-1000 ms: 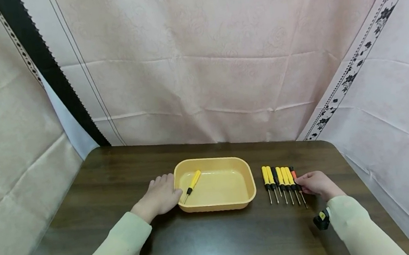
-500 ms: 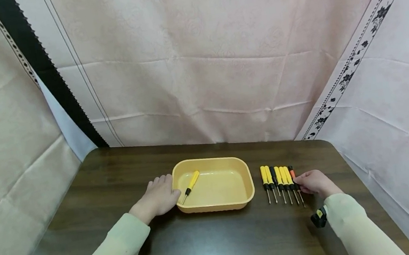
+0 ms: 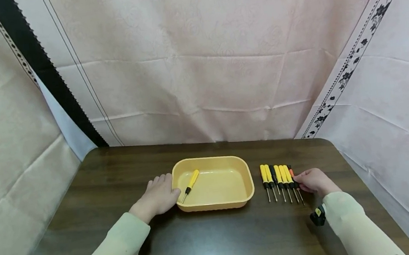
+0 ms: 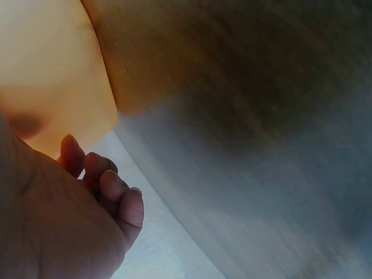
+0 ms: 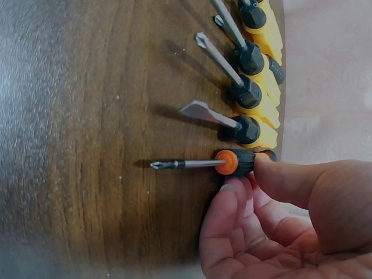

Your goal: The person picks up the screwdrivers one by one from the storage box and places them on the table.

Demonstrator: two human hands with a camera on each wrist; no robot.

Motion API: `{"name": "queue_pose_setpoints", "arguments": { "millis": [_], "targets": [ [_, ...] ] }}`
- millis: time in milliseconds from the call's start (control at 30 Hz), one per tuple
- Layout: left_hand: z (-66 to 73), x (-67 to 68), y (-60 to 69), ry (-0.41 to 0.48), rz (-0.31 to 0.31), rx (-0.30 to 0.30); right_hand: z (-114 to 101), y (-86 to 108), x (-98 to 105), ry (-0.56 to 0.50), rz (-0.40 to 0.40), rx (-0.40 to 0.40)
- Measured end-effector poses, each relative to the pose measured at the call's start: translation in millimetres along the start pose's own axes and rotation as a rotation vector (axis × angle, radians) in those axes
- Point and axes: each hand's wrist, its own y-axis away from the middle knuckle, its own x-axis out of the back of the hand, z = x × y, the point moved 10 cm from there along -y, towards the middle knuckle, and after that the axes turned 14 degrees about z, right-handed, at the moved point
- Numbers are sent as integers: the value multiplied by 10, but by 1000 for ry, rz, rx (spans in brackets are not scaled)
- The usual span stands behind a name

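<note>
My right hand [image 3: 315, 181] pinches the black-and-orange handle of a screwdriver [image 5: 226, 163] between thumb and fingers, at the right end of a row of screwdrivers. In the right wrist view its cross-shaped tip points left, over the wooden table. My left hand [image 3: 159, 194] rests at the left side of a yellow plastic tray [image 3: 233, 204], thumb at the rim. In the left wrist view its fingers [image 4: 131, 212] look relaxed beside the tray's wall. One yellow-and-black screwdriver [image 3: 192, 183] lies tilted inside the tray, at the left.
Several yellow-handled screwdrivers [image 3: 264, 175] and a black-handled one [image 3: 273, 174] lie side by side right of the tray, handles away from me. A light cloth [image 3: 191, 82] hangs behind the dark wooden table [image 3: 211, 245]. A small black device [image 3: 318, 216] sits at the right wrist.
</note>
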Motion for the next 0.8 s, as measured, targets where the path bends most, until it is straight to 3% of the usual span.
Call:
{"name": "queue_pose_setpoints", "arguments": {
  "millis": [800],
  "targets": [
    [17,22,-24,9,-9,12,-50,50,61,-7,3,2]
  ]
}}
